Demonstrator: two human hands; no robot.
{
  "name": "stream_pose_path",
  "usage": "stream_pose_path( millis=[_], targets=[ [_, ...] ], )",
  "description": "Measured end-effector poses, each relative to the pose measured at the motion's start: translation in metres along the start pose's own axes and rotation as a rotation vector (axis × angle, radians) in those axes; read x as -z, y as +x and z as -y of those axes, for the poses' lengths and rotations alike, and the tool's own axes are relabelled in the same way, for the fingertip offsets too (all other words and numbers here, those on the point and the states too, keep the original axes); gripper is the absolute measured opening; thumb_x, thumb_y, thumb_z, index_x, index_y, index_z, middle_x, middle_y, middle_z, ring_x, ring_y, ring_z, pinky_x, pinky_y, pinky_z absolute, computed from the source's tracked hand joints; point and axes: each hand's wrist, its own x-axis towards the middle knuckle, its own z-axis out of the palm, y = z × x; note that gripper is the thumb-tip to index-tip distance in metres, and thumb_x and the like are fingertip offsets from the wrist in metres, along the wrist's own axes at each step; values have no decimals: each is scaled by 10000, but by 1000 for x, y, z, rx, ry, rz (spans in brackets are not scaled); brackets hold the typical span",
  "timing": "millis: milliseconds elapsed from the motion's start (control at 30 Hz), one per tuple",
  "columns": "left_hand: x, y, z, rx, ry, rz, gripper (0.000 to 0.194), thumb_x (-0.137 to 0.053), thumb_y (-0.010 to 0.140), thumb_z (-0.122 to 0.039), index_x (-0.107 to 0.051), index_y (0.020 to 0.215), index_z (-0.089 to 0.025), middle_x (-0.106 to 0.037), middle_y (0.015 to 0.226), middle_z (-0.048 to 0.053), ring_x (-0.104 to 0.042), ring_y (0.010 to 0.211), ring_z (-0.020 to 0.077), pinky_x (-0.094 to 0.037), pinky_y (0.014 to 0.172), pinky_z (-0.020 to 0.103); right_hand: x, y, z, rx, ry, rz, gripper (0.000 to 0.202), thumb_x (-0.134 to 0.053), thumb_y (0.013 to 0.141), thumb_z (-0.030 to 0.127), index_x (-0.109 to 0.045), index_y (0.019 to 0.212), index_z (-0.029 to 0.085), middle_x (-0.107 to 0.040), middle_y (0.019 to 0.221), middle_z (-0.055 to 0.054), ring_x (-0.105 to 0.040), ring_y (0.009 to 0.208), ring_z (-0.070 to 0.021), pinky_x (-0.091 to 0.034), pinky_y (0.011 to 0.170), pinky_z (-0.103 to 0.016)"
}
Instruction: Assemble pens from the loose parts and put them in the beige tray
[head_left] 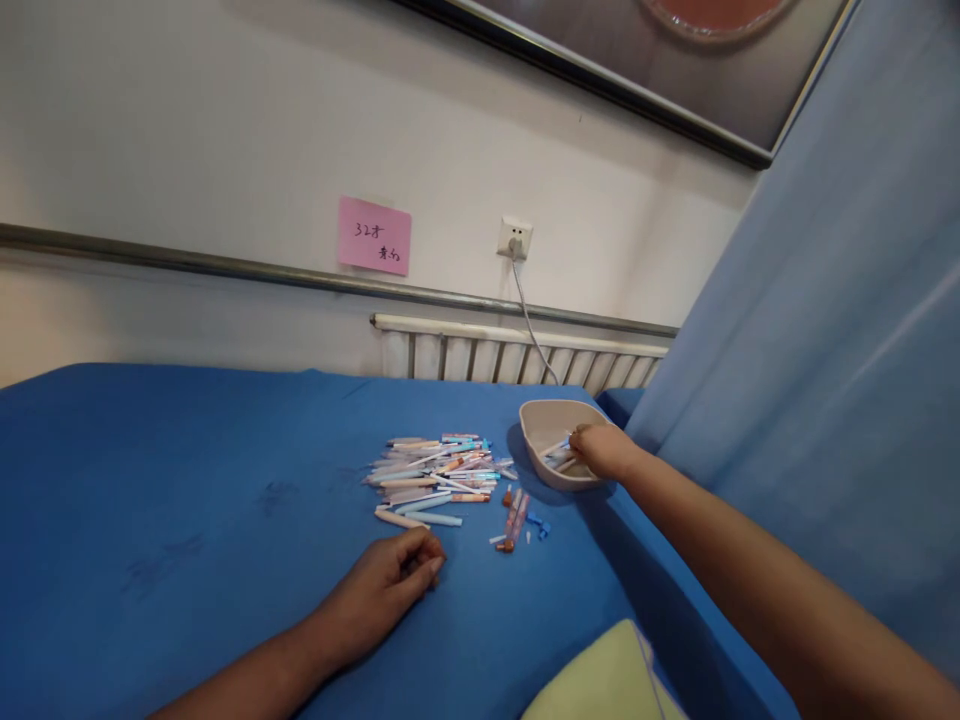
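My right hand (598, 450) reaches into a beige plastic basin (534, 425), fingers closed. Several pens (556, 455) lie in the basin right beside its fingertips; whether it grips one is hidden. My left hand (401, 575) rests on the blue sheet with its fingers curled in, and nothing sticks out of it. Just beyond it lies a heap of pens (435, 470) in white, pale blue, peach and brown. Between heap and basin are loose pen parts: clear printed barrels (516, 518), blue pieces (538, 523) and a brown piece (505, 546).
A blue sheet (187, 480) covers the surface. Yellow-green cloth (600, 680) shows at the front edge. Behind stand a white radiator (480, 358), a metal rail (262, 272) and a socket (515, 238) with a plugged-in cord. A blue curtain (825, 350) hangs on the right.
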Motion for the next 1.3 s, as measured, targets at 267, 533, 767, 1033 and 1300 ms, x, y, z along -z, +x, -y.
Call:
stream_pose_path(
  millis=[267, 533, 767, 1033, 1300],
  targets=[
    [0, 0, 2, 9, 6, 0, 227, -452, 855, -368, -540, 765, -179, -572, 678, -18, -518, 639, 141, -383, 602, 222, -1, 24, -5, 85, -146, 146, 278, -546, 901, 300, -570, 1122, 134, -587, 1129, -96, -594, 968, -205, -499, 828, -397],
    [1, -2, -6, 26, -23, 10, 216, -468, 839, -366, -546, 762, -180, -574, 668, -15, -516, 637, 145, -385, 600, 227, -5, 30, -2, 99, -172, 165, 301, -550, 899, 303, -550, 1152, 140, -572, 1154, -95, -591, 976, -206, -505, 823, -401],
    [1, -1, -3, 13, -23, 3, 209, -472, 836, -356, -550, 758, -179, -567, 676, -19, -514, 643, 141, -393, 611, 227, -4, 23, -1, 75, -83, 112, 187, -571, 867, 211, -644, 1007, 110, -645, 1037, -129, -614, 952, -221, -470, 835, -349],
    [2, 0, -3, 19, -79, -124, 219, -492, 826, -383, -554, 790, -176, -559, 651, -20, -525, 587, 128, -422, 572, 224, 32, -12, 27, -93, 187, -268, 301, -363, 933, 258, -625, 1038, 153, -650, 1059, -114, -603, 970, -215, -432, 794, -286],
    [40, 8, 20, 48, 149, -541, 268, -498, 806, -422, -601, 869, -182, -643, 760, 8, -594, 717, 177, -444, 647, 248, 16, -80, 132, -25, 1512, -463, 243, -572, 811, 417, -605, 776, 179, -630, 641, -6, -575, 571, -144, -430, 523, -236]
  ],
)
